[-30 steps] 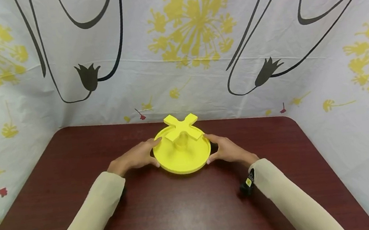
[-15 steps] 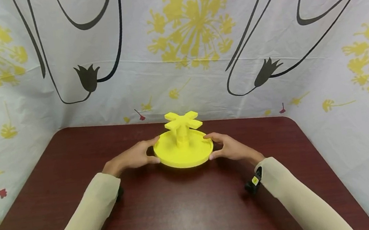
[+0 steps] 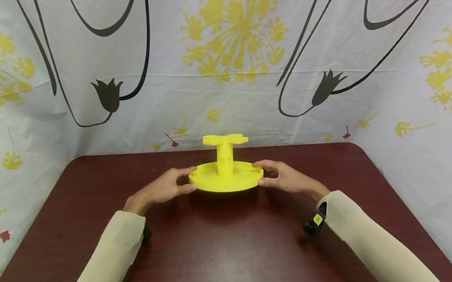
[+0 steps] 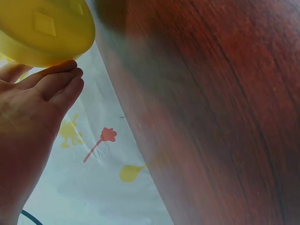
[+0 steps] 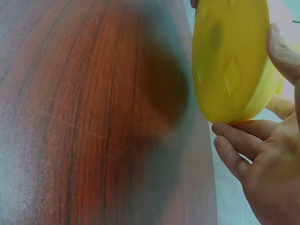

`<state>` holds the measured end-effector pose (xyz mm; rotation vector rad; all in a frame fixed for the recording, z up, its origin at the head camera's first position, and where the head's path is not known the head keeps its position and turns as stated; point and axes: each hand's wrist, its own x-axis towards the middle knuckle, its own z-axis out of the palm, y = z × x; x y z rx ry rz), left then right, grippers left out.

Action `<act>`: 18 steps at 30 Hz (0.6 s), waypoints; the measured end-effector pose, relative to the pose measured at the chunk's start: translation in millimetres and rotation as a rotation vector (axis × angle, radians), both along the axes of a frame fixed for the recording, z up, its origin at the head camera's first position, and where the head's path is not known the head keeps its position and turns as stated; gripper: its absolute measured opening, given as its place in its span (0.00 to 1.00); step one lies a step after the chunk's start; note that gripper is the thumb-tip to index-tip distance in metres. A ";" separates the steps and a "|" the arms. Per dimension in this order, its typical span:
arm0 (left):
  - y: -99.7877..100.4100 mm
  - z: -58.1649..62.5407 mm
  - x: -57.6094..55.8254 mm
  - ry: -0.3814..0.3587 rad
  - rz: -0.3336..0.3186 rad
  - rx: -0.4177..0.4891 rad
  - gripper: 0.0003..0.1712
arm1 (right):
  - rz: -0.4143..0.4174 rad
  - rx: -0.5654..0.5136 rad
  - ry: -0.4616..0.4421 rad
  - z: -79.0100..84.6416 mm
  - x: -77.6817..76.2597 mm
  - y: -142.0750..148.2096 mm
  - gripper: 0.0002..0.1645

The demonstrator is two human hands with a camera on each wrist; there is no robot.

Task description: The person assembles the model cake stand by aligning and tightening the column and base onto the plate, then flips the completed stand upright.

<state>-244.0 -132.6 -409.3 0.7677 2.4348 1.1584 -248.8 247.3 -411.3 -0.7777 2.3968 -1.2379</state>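
Observation:
A yellow round plastic stand [image 3: 227,176] has a shallow rimmed base, a central post and a cross-shaped top. Both hands hold it above the table near the far edge, and in the head view its base shows almost edge-on. My left hand [image 3: 161,187] grips the left side of the rim between thumb and fingers. On the opposite side, my right hand [image 3: 287,178] pinches the rim the same way. Diamond-shaped marks show on the underside of the base [image 5: 229,61] in the right wrist view. The left wrist view shows only part of the base [image 4: 47,28].
The dark red-brown wooden table [image 3: 232,262] reflects light and carries the stand's shadow. Behind it and at both sides hangs a white sheet [image 3: 146,42] printed with yellow and dark flowers. Each wrist wears a dark strapped device, the right one [image 3: 316,220] showing more clearly.
The stand has tilted so its base and cross top, earlier seen more from above, now appear nearly edge-on. Its near rim has risen in the view. Both hands keep their hold and have moved slightly apart.

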 end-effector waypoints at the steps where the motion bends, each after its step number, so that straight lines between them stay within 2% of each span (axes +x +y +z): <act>1: 0.4 0.2 0.2 -0.004 0.007 0.005 0.39 | -0.006 -0.002 -0.001 0.5 0.1 0.0 0.39; 8: 1.5 -0.9 -2.1 0.030 0.077 0.105 0.27 | -0.039 -0.035 0.014 7.3 0.0 0.4 0.33; 14: 2.7 2.2 -1.3 0.059 0.100 0.137 0.23 | -0.059 -0.078 0.086 12.1 -2.1 2.8 0.33; 18: 3.3 2.6 -0.6 0.077 0.111 0.162 0.21 | -0.096 -0.092 0.165 9.5 -2.6 1.8 0.32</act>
